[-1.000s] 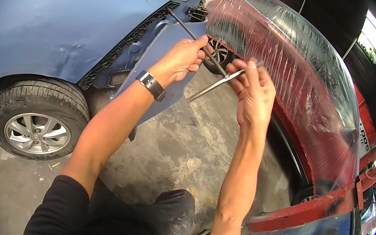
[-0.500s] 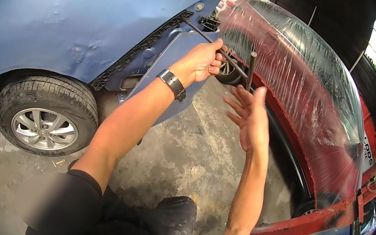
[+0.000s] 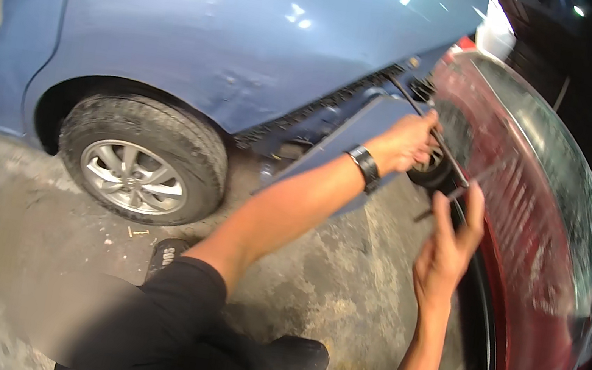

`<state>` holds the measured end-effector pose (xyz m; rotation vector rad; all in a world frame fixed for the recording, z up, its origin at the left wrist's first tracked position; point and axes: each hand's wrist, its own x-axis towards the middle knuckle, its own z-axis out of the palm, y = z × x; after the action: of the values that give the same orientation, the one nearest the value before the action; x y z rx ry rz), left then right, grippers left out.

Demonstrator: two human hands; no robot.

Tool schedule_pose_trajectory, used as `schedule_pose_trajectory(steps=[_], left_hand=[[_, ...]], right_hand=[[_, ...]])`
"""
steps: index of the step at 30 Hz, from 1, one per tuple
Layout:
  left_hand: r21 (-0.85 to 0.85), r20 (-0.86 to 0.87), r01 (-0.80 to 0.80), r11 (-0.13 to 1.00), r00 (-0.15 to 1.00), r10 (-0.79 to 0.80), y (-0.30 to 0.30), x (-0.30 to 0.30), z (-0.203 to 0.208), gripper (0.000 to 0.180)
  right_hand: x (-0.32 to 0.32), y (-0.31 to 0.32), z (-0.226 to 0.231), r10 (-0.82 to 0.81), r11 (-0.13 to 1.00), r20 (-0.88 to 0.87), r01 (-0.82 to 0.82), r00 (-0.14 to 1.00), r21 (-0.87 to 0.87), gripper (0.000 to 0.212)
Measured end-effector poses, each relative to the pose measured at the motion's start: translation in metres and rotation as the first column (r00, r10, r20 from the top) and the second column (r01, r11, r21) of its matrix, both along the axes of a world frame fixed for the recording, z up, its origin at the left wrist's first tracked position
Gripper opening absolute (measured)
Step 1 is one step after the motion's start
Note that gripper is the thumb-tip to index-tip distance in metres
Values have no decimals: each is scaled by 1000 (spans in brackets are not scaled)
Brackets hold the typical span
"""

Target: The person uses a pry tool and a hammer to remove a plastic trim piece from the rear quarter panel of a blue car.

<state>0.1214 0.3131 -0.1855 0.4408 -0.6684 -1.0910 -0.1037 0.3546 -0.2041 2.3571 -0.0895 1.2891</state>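
Note:
My left hand (image 3: 411, 142), with a dark watch (image 3: 364, 166) on its wrist, is wrapped around a long dark metal rod (image 3: 451, 160). The rod's far end goes in at the black bracket strip (image 3: 323, 103) along the rear edge of the blue car's side panel (image 3: 174, 29). A crossbar (image 3: 424, 216) at the near end makes a T-shaped handle. My right hand (image 3: 446, 246) is at this handle, slightly blurred, with fingers apart and not wrapped around it; whether they touch the bar is unclear. Small dents (image 3: 240, 86) mark the panel above the wheel.
A blue bumper piece (image 3: 345, 135) stands away from the body below the strip. The car's wheel (image 3: 137, 169) is at the left. A red car under clear plastic film (image 3: 531, 197) stands close on the right. Below lies a stained concrete floor (image 3: 327, 282).
The view has shifted left, so the car and hands appear farther right. The crossbar has turned from upright to slanted. My right hand has moved up beside it. The left hand keeps its hold.

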Motion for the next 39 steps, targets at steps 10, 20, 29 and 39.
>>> schedule_pose_trajectory(steps=[10, 20, 29, 39], left_hand=[[-41, 27, 16, 999, 1000, -15, -6, 4, -4, 39], [-101, -14, 15, 995, 1000, -16, -25, 13, 6, 40], [-64, 43, -57, 996, 997, 60, -19, 14, -2, 40], [-66, -29, -49, 997, 998, 47, -17, 14, 6, 43]], right_hand=[[24, -9, 39, 166, 871, 217, -247, 962, 425, 32], [0, 5, 6, 21, 873, 382, -203, 924, 443, 41], [19, -6, 22, 66, 982, 69, -77, 995, 173, 49], [12, 2, 7, 54, 822, 270, -197, 961, 534, 34]])
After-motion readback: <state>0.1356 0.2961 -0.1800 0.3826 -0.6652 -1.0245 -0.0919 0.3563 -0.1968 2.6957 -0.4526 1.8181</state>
